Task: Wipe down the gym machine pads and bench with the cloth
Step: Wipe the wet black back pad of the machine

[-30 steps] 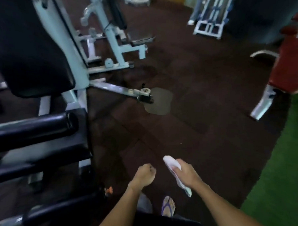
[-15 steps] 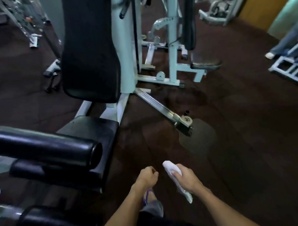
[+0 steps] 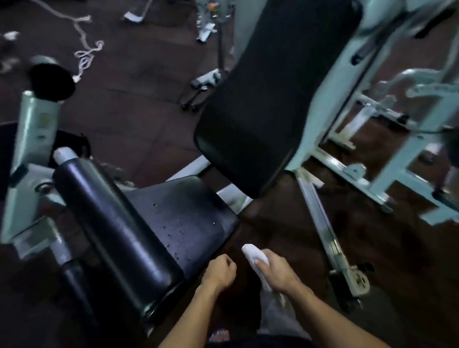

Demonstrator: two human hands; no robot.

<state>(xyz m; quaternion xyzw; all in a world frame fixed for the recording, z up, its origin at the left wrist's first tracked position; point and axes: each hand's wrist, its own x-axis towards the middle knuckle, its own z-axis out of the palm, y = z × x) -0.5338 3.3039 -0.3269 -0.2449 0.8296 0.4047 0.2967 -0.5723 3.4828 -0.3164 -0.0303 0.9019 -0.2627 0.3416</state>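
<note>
Holding a white cloth (image 3: 255, 259) in the right hand (image 3: 276, 273), fingers and thumb curling tight around its middle. Sticking up and away past the thumb with its rounded top end, pointing toward the seat pad (image 3: 188, 217), and hanging down below the hand with its other end, so running long from near the body out toward the machine. Floating just past the near corner of the seat pad, not touching it. Curling the left hand (image 3: 219, 274) into a loose fist with nothing inside, just beside the right hand and close to the seat pad's near edge. Showing small wet drops shining on the flat black seat pad. Lying across the seat's left side, a long black roller pad (image 3: 115, 223), running from far left to near middle, with a silver end cap at its far end. Standing tall behind the seat, a black back pad (image 3: 280, 92), leaning on a pale blue frame (image 3: 333, 111). Lying on the dark floor (image 3: 141, 98) far off to the left, a white rope (image 3: 86, 48), curling in loops.
</note>
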